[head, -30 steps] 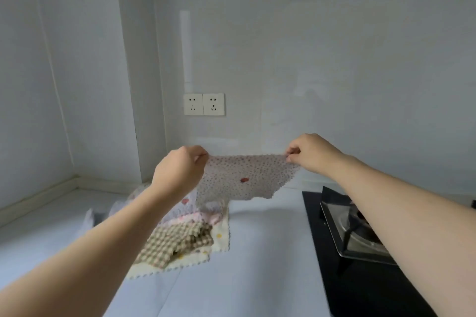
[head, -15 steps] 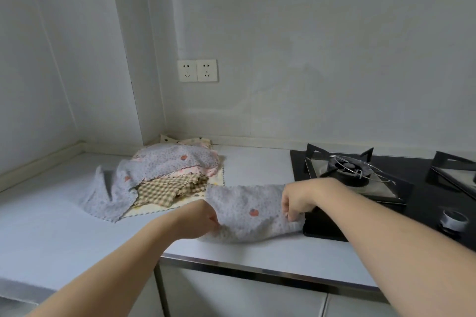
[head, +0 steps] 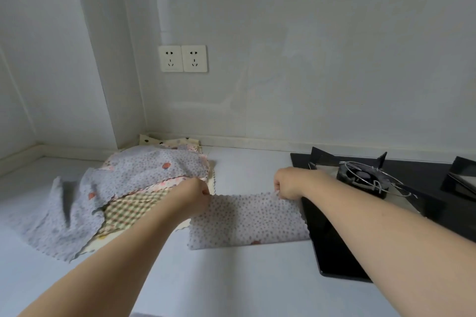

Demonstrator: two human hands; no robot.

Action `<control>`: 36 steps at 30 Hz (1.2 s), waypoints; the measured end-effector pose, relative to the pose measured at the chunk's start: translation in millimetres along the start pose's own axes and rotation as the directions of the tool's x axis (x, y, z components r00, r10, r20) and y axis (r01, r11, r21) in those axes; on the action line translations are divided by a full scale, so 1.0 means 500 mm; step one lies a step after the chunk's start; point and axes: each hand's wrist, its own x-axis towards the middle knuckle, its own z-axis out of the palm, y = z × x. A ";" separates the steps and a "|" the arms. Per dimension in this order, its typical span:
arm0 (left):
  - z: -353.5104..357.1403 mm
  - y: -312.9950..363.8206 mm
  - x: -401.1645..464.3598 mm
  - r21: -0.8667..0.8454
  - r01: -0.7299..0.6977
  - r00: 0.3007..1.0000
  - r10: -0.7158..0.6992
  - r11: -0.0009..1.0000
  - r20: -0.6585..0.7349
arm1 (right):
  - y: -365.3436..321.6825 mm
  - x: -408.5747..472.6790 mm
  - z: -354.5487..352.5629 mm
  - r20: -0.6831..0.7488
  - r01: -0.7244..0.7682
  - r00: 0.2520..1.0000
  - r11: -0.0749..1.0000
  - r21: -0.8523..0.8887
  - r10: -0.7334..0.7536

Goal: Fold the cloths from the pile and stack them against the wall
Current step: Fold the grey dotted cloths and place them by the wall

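Both hands are busy with one cloth. Left hand [head: 194,194] pinches the far left corner of the dotted cloth [head: 247,221], and right hand [head: 288,184] pinches the far right corner, with the fingers curled tight on the edge.

That dotted cloth lies flat on the white table [head: 231,278], right in front of the person. It looks folded over once, with the fold on the near side at 6 o'clock and the held edge at 12 o'clock. Its right end just touches the black stove [head: 334,239] at 3 o'clock.

At 9 o'clock from it sits the pile of cloths [head: 134,188], pushed toward the corner of the wall [head: 309,59]. On top is another dotted cloth, with a checked one under it.

I think the cloth is very light, thin and floppy. It will not break, and it will not hold its shape when lifted. It bends wherever it is not held, so the corners are the best places to take it, one in each hand. The zigzag edge gives the fingers something to pinch. Laid flat, it should stay put and not slide much.
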 end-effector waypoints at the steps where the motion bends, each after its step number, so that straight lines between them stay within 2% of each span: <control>1: 0.010 -0.003 0.014 0.011 0.000 1.000 0.000 1.000 -0.006 | 0.005 0.016 0.012 -0.001 -0.003 1.000 1.000 -0.007 0.003; 7: 0.045 -0.023 0.054 0.129 -0.039 0.999 0.036 0.991 0.028 | 0.035 0.069 0.053 -0.017 0.037 0.999 0.998 0.060 -0.036; 14: 0.046 -0.029 0.061 0.139 -0.078 0.994 0.066 0.987 0.085 | 0.043 0.070 0.060 -0.080 0.152 0.986 0.983 0.103 -0.144; 22: 0.034 -0.016 0.045 0.282 -0.123 0.991 0.101 0.951 0.090 | 0.043 0.053 0.059 -0.018 0.146 0.989 0.946 0.289 -0.147; 27: 0.024 -0.027 0.033 0.175 -0.124 0.992 0.115 0.977 0.060 | 0.029 0.036 0.051 0.045 0.150 0.980 0.871 0.467 -0.193; 30: 0.003 -0.034 0.019 0.133 -0.134 0.991 0.134 0.982 0.009 | 0.025 0.026 0.046 -0.032 0.190 0.979 0.849 0.494 -0.201; 33: -0.031 -0.038 0.007 0.129 -0.147 0.984 0.158 0.981 -0.082 | 0.035 0.006 0.009 -0.203 0.275 0.959 0.822 0.499 -0.198; 36: -0.081 -0.037 -0.006 0.107 -0.131 0.967 0.151 0.986 -0.207 | 0.049 -0.032 -0.041 -0.361 0.352 0.909 0.847 0.399 -0.208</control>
